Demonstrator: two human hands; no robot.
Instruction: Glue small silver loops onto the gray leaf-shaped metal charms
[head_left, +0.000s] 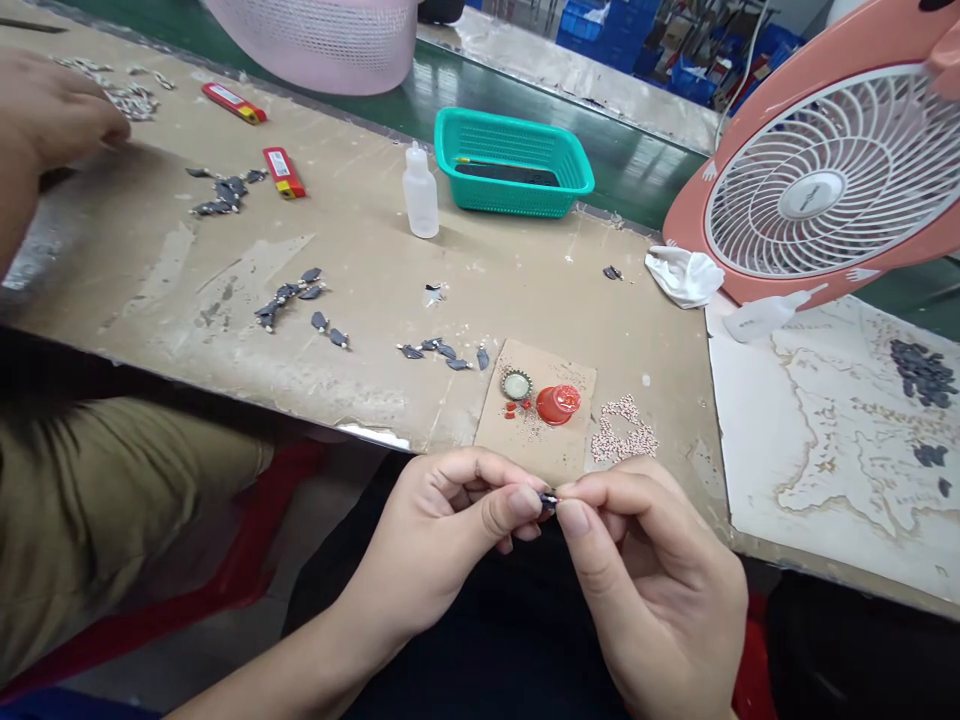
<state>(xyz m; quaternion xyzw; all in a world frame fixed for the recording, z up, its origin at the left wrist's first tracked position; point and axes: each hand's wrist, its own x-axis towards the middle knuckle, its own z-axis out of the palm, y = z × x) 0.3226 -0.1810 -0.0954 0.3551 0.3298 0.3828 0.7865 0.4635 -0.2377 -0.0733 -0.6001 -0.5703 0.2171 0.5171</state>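
My left hand [465, 530] pinches a small dark grey piece [548, 499] between thumb and fingers, just in front of the table edge. The fingertips of my right hand [652, 570] meet at the piece's right end, where a tiny pale bit shows; its exact form is too small to make out. Beyond the hands lies a cardboard square [491, 425] bearing a red cup-like lump [558, 404] and a bottle cap [516, 386]. To its right is a heap of tiny pinkish beads [624, 440]. Similar grey pieces [446, 351] lie scattered left of the cardboard.
A clear squeeze bottle [421, 195] stands near a green basket [517, 195]. At right are a pink fan [814, 195], crumpled tissue [684, 275] and a white board [757, 480] with dark pieces. Another person's hand [60, 110] works at far left, near two red boxes [284, 173].
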